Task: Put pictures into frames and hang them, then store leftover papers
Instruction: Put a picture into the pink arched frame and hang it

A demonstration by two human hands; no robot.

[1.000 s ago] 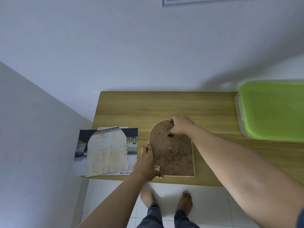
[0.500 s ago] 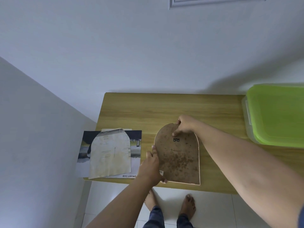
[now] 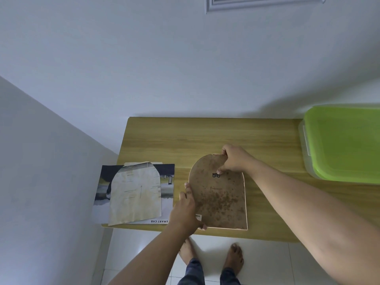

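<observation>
Left grip: your left grip (image 3: 186,210) is clasped on the left edge of the arch-shaped brown fibreboard picture frame (image 3: 221,198), low down by its square corner. The thumb lies along the board's edge, and one fingertip shows from beneath at the bottom edge.

Right grip: your right grip (image 3: 234,160) pinches the rounded top of the same frame. The fingers are curled over the top edge and the thumb presses on the back.

Frame: it spans the gap between your two grips, back side up, on the light wooden table (image 3: 185,136). A thin pale rim shows along its right and bottom edges. You cannot tell whether it lies quite flat.

Hanger: a small black metal hanger (image 3: 216,175) sits on the board just below your right thumb.

Sticker: a small white barcode label (image 3: 198,217) is on the board, touching your left grip.

Papers: a cream arch-shaped paper sheet (image 3: 134,192) lies left of your left grip. It rests on a dark printed rectangular picture (image 3: 167,190), which overhangs the table's left edge.

Box: a clear plastic box with a lime-green lid (image 3: 345,145) stands well to the right of your right grip, on the table's far right.

Wall: a white moulded frame (image 3: 265,2) hangs high above your right grip, cut off by the top edge of the view.

Floor: your bare feet stand on white tiles below the table's near edge.
</observation>
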